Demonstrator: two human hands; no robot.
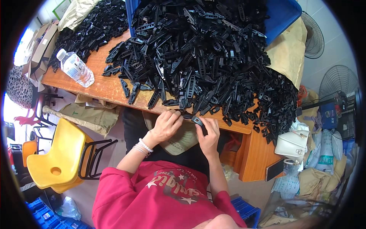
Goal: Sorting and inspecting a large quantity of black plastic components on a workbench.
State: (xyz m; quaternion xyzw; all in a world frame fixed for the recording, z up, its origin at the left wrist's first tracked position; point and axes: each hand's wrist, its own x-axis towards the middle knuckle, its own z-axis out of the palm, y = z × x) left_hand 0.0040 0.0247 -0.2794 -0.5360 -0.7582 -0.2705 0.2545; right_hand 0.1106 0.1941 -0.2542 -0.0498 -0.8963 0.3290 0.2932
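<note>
At the table's front edge, my left hand (167,123) has its fingers bent and pinched together at the end of a dark plastic part (186,115). Close by on the right, my right hand (209,133) grips a small black plastic piece (197,121) with a slot in it, between thumb and fingers. The two parts lie nearly end to end; whether they touch I cannot make out. Just beyond both hands spreads a large heap of black plastic parts (183,57), many long and narrow with ladder-like slots. White bracelets circle my left wrist.
A blue bin (282,19) stands behind the heap on the wooden table (103,89). Toward the left are a water bottle (76,68) and a yellow chair (57,152). A phone (274,170) and white bag (292,145) lie at the right, near fans (337,82).
</note>
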